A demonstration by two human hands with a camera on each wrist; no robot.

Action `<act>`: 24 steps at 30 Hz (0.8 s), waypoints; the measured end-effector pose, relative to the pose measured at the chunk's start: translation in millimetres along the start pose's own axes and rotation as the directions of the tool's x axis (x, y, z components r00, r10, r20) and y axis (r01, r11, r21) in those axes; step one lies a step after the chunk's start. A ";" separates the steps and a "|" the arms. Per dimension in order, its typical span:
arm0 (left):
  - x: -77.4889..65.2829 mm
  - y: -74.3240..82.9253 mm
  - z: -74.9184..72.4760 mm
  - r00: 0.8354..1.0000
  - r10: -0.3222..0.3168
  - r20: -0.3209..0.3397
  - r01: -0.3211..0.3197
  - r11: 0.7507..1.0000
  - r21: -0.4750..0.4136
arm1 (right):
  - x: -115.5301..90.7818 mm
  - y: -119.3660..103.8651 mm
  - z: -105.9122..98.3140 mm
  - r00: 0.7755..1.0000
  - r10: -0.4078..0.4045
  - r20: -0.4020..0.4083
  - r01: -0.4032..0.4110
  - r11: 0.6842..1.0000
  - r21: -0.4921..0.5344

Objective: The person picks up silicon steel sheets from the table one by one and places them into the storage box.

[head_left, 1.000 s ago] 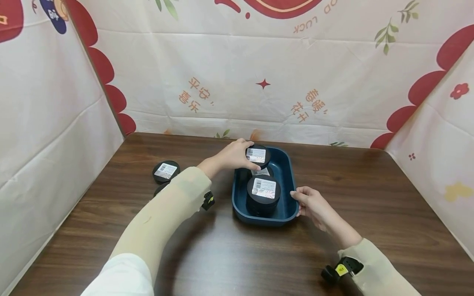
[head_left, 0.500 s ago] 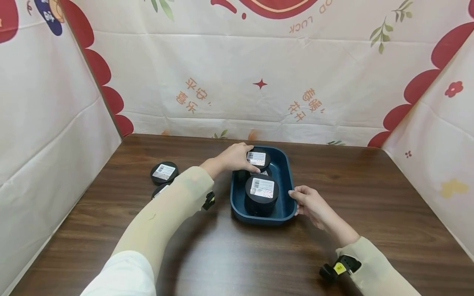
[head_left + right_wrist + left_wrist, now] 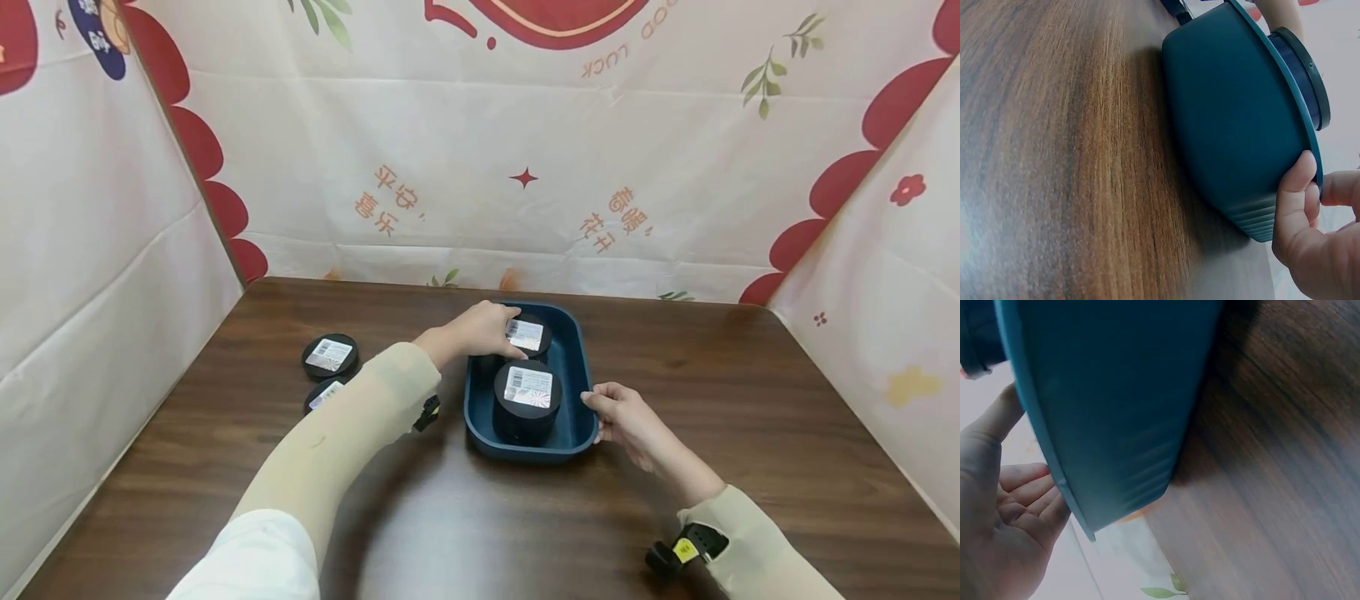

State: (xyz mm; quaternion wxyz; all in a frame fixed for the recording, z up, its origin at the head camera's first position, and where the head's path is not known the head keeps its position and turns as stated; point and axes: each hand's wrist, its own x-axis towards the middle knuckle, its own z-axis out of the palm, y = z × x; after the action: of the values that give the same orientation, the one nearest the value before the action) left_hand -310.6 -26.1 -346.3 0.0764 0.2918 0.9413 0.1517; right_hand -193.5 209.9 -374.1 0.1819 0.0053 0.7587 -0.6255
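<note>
My left hand holds a round black lidded jar with a white label, thumb and fingers around its side, at the back of the blue plastic bin. Whether this jar rests on another beneath it cannot be seen. In front of it, a second black jar or stack stands upright in the bin, rising above the rim in the right wrist view. My right hand pinches the bin's right rim near its front corner; the right wrist view shows thumb and fingers on both sides of the rim.
Two more black jars stand on the wooden table to the left: one jar farther back, another jar partly hidden by my left sleeve. A printed cloth hangs behind the table.
The left hand has lowered the held jar slightly, toward the bin. The label of the jar once seen beneath it is now covered. The right hand has kept its hold on the rim.
</note>
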 end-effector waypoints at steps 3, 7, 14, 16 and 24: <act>-0.2 1.3 6.5 1.000 0.018 0.018 -0.019 0.999 0.050 | -0.8 3.1 1.9 1.000 0.012 0.003 -0.012 1.000 0.008; -0.2 3.0 10.4 1.000 0.021 0.023 -0.023 0.996 0.085 | -1.1 3.9 2.9 1.000 0.012 -0.003 -0.012 1.000 0.014; 1.2 2.8 13.4 0.998 -0.015 0.056 0.012 0.998 0.054 | -0.3 2.8 3.3 1.000 -0.002 0.000 0.002 1.000 0.018; 1.7 2.2 14.7 0.998 -0.025 0.058 0.023 0.999 0.048 | -0.3 2.6 3.4 1.000 -0.005 0.002 0.004 1.000 0.020; 4.5 3.3 14.9 0.998 -0.031 0.047 0.027 0.997 0.067 | 1.3 2.0 1.7 1.000 -0.003 -0.015 0.004 1.000 0.012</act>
State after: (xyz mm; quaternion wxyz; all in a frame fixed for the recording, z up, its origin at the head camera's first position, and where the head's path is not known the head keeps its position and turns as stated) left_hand -309.0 -17.3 -359.5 0.0913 0.2839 0.9478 0.1124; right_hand -193.8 208.5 -376.6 0.1753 0.0097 0.7562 -0.6303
